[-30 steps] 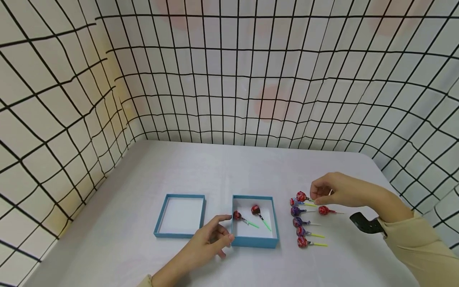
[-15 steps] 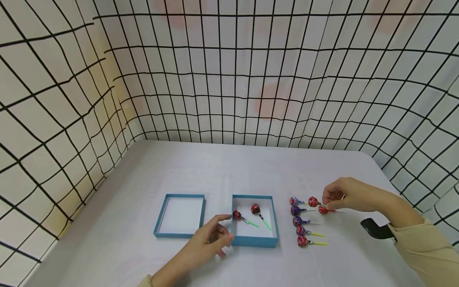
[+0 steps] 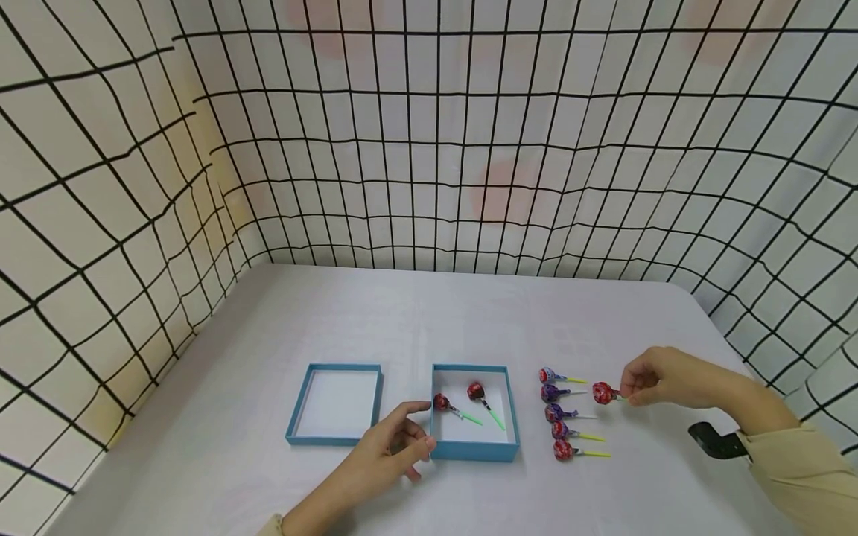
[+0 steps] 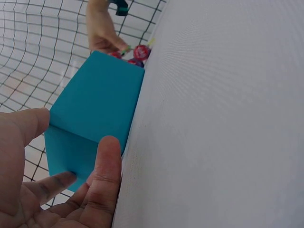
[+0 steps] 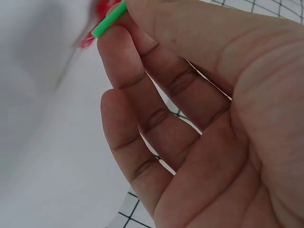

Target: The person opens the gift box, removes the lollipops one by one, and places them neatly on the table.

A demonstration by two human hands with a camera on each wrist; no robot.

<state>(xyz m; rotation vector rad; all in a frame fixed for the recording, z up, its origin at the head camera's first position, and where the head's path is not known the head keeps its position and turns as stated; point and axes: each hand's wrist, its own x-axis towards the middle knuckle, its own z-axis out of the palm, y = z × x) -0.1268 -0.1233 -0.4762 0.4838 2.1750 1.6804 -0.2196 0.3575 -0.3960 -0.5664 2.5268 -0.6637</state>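
My right hand (image 3: 663, 378) pinches a lollipop by its green stick (image 5: 110, 19) between thumb and fingertips. The red wrapped head of this lollipop (image 3: 603, 393) points left, to the right of the row on the table. In the right wrist view, a blurred red lollipop (image 5: 87, 42) lies behind the held stick; from the head it is hidden. My left hand (image 3: 389, 454) rests relaxed at the near left corner of the blue box (image 3: 476, 451), fingertips touching its walls. Inside the box lie two red lollipops (image 3: 476, 391) with green sticks.
Several lollipops (image 3: 553, 393) in purple, blue and red wrappers form a column right of the box, sticks pointing right. A shallow blue-rimmed lid (image 3: 290, 439) lies left of the box. Black-lined grid netting (image 3: 429, 186) rises behind the white table (image 3: 402, 313).
My right hand has carried the red lollipop away from the top of the column, rightward and toward me, over the separate red one. The left hand and box stay put.
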